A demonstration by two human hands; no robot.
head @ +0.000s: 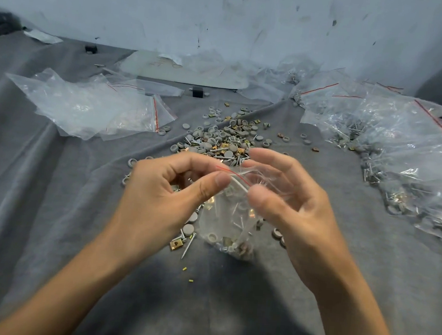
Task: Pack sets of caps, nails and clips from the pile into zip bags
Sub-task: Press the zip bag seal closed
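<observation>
One grey cloth (49, 204) covers the whole counter, creased in long folds, with a scuffed pale wall (229, 11) behind it. Along the right side lies a big heap of filled bags (404, 163), clear plastic with red seal lines, with nails and grey caps showing inside. On the left, well apart from that heap, sits a smaller stack of empty bags (90, 106), flat and crumpled. Between the two, in the middle of the cloth, spreads the pile (222, 140) of loose grey caps, nails and brass-coloured clips, running from the far centre towards the hands.

In front of the pile, the left hand (157, 196) and the right hand (291, 209) are side by side, bare forearms coming in from the bottom edge. They hold a small zip bag (228, 222) between them by its mouth. The left fingers (214, 184) pinch the top edge between thumb and forefinger at the red seal line (231, 172). The right fingers (261, 198), slightly blurred, pinch the same edge on the other side, the remaining ones loosely spread. The bag hangs from this grip above the near end of the pile, and its bottom holds a few caps, nails and clips.

Near the left wrist, on the cloth, lie a single brass clip (176, 244) and a nail (188, 246) just beside it. Nearer the person are two tiny yellow bits (184, 268).
</observation>
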